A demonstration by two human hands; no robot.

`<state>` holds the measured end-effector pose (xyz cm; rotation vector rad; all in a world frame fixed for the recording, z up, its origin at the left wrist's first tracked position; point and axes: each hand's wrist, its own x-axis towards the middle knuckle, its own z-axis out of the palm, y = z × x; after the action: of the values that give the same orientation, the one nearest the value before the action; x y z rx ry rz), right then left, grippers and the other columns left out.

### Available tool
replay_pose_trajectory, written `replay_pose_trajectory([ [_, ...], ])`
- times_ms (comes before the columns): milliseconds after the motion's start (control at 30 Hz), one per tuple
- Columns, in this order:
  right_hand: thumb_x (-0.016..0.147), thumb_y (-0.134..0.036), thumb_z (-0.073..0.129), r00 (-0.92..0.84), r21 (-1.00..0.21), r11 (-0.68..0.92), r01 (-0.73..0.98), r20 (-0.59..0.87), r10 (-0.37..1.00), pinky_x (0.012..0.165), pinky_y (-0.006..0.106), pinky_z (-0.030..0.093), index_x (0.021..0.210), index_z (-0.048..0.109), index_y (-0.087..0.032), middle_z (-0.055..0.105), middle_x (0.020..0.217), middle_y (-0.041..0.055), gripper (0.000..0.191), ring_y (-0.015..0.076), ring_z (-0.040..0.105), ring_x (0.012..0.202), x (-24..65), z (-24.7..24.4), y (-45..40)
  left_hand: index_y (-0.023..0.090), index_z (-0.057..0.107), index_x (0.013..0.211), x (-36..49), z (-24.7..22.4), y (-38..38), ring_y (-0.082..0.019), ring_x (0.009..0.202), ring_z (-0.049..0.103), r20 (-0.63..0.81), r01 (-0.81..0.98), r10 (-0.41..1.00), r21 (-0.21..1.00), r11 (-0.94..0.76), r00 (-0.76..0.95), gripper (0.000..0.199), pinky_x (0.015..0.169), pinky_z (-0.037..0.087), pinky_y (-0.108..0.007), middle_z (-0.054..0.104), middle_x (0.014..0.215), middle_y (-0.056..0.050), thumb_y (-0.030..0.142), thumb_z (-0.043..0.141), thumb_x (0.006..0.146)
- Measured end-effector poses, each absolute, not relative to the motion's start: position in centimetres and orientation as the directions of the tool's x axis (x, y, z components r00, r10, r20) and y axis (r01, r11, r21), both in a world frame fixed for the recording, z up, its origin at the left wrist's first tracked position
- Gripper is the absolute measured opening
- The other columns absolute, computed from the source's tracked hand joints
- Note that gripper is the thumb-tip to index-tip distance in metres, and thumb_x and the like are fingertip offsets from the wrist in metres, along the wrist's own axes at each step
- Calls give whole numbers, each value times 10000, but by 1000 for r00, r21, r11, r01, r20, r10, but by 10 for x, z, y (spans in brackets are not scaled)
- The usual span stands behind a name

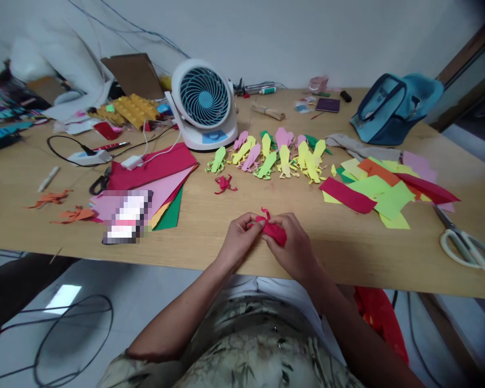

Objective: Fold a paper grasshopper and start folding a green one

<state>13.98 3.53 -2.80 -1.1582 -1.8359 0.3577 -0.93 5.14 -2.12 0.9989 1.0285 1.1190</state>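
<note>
Between my two hands, just above the near edge of the table, is a red folded paper figure (275, 231) with a thin curled strip sticking up from its far end. My left hand (242, 233) pinches that end between thumb and forefinger. Around the body of the figure, my right hand (293, 242) is closed, its thumb on the near side. Past my hands lies a small finished-looking red paper figure (225, 184) with thin bent limbs. Behind it sit several yellow, green and pink folded paper figures (285, 161) in a cluster.
Loose coloured paper pieces (388, 194) and white-handled scissors (464, 245) lie to the right. On the left are a phone (129, 218), stacked coloured paper (173, 207) and orange paper figures (75, 214). A fan (205, 99) and a blue bag (388, 110) stand farther back.
</note>
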Motion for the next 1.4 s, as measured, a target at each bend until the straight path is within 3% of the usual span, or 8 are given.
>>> replay_pose_trajectory([
  [200, 846, -111, 601, -199, -577, 552, 602, 562, 803, 877, 417, 521, 1071, 526, -231, 601, 1038, 91, 267, 252, 604, 1003, 146, -34, 34, 144, 623, 735, -6, -25, 56, -63, 533, 444, -129, -188, 976, 969, 162, 177, 295, 516, 349, -182, 575, 640, 17, 416, 725, 791],
  [433, 844, -103, 629, -127, -551, 560, 618, 634, 763, 864, 409, 530, 1069, 522, -237, 619, 1027, 82, 284, 245, 617, 992, 152, -30, 32, 202, 556, 915, -5, -20, 50, -97, 628, 524, 4, -186, 997, 982, 10, 75, 277, 541, 481, -197, 569, 765, 31, 401, 717, 809],
  [533, 842, -93, 633, -127, -539, 583, 608, 659, 741, 876, 412, 529, 1088, 519, -237, 619, 1034, 83, 307, 243, 616, 1001, 155, -30, 31, 184, 609, 928, -6, -16, 47, -116, 721, 566, 72, -100, 995, 993, -65, 62, 222, 589, 480, -202, 618, 847, -10, 362, 694, 826],
  [700, 854, -100, 632, -143, -527, 593, 608, 663, 735, 885, 417, 530, 1107, 520, -238, 617, 1053, 94, 309, 244, 612, 1015, 155, -32, 28, 162, 660, 799, -8, -13, 45, -138, 750, 574, 139, 72, 987, 987, -146, 84, 160, 657, 457, -231, 650, 802, -36, 317, 685, 831],
  [933, 909, -143, 604, -177, -488, 633, 601, 692, 700, 879, 430, 539, 1138, 514, -237, 619, 1047, 103, 263, 247, 609, 1019, 156, -33, 27, 170, 716, 787, -9, -7, 47, -183, 935, 647, 262, 149, 949, 946, -288, 174, 97, 879, 474, -303, 715, 946, -77, 252, 696, 836],
  [1067, 917, -122, 578, -225, -471, 658, 587, 686, 692, 901, 429, 539, 1158, 510, -235, 622, 1069, 109, 275, 246, 603, 1045, 158, -36, 27, 162, 711, 712, -10, -7, 49, -173, 887, 641, 149, 60, 968, 985, -164, 200, 194, 770, 488, -267, 714, 965, -83, 312, 699, 833],
  [1233, 917, -126, 568, -261, -459, 651, 605, 658, 707, 915, 429, 542, 1203, 512, -221, 632, 1090, 122, 306, 257, 606, 1065, 157, -39, 28, 131, 718, 748, -6, -11, 50, -89, 596, 524, -125, -76, 972, 987, 143, 200, 294, 591, 428, -209, 650, 711, -20, 422, 717, 794],
  [1400, 918, -182, 600, -232, -455, 626, 633, 660, 714, 905, 434, 550, 1197, 551, -223, 648, 1074, 119, 286, 264, 622, 1052, 154, -39, 28, 124, 675, 660, -3, -11, 53, -73, 544, 500, -189, -106, 962, 971, 212, 195, 353, 574, 419, -197, 599, 602, 4, 460, 733, 751],
])
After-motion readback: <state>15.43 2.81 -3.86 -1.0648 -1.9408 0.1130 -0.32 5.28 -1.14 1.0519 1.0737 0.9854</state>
